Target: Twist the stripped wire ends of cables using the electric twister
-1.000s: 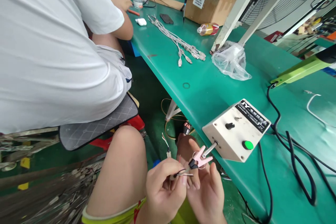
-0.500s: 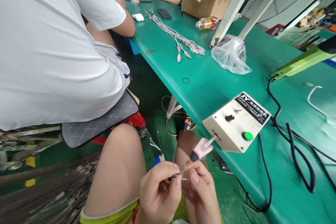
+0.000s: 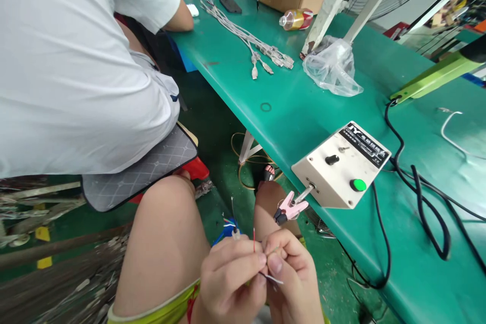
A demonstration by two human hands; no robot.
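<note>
In the head view, my left hand [image 3: 233,276] is closed on a cable whose thin wires fan out from the fingertips. A red wire [image 3: 254,239] stands up and a white wire [image 3: 276,280] points right beside a black one. My right hand [image 3: 294,268] pinches the tip of a green wire, its fingertips against those of my left. Another cable end [image 3: 235,233] with bare strands shows just behind my left hand. Above the hands, a pink clip [image 3: 293,208] with black tips sits on the metal shaft of a beige box [image 3: 324,182] with a knob, toggle and green button.
On the green table [image 3: 281,131] lie a bundle of USB cables [image 3: 246,38], a phone [image 3: 230,5], a bottle [image 3: 296,19] and a plastic bag [image 3: 334,67]. Black cord [image 3: 429,223] loops at right. A person in a white shirt [image 3: 76,76] sits at left, by the table edge.
My hands have come closer together and slightly lower, with the right thumb and finger now over the green wire. The pink clip, blurred before, now shows sharply in another orientation. The view has tilted slightly.
</note>
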